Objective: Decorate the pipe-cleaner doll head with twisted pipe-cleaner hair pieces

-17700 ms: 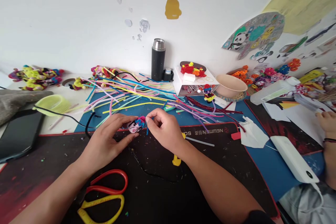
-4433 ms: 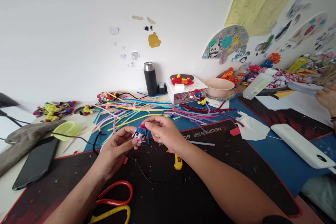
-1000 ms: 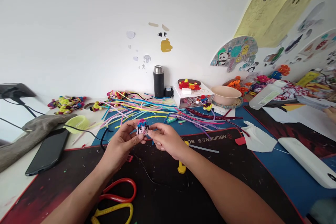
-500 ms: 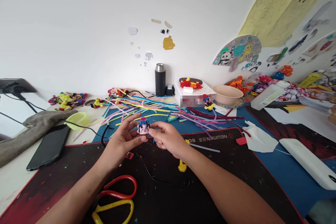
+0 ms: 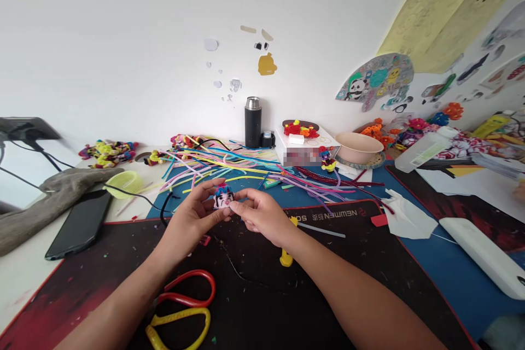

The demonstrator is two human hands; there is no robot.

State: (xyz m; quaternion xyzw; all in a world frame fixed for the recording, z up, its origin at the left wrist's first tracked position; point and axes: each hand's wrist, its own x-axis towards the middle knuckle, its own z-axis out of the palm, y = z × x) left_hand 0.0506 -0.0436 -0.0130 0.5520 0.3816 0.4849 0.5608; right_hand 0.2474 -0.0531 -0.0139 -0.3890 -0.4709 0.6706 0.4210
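Between my two hands, above the dark mat, is a small doll head (image 5: 223, 200) with a white face, black hair and a blue and red top. My left hand (image 5: 199, 210) grips it from the left, thumb below and fingers behind. From the right, my right hand (image 5: 256, 211) pinches its side between thumb and index finger. Scissors (image 5: 186, 302) with one red and one yellow handle lie below my left forearm, their blades hidden. Under my right wrist sits a yellow tool (image 5: 286, 257), partly covered.
Many coloured pipe cleaners (image 5: 229, 161) spread behind my hands. A black thermos (image 5: 253, 123), a white box (image 5: 309, 145) and a beige bowl (image 5: 359, 147) stand along the wall. A phone (image 5: 77, 224) lies left; a white device (image 5: 482, 257) and clear bottle (image 5: 426, 149) are right.
The doll head has tilted slightly in my fingers, and my left thumb sits a little higher against it. The camera view has shifted slightly.
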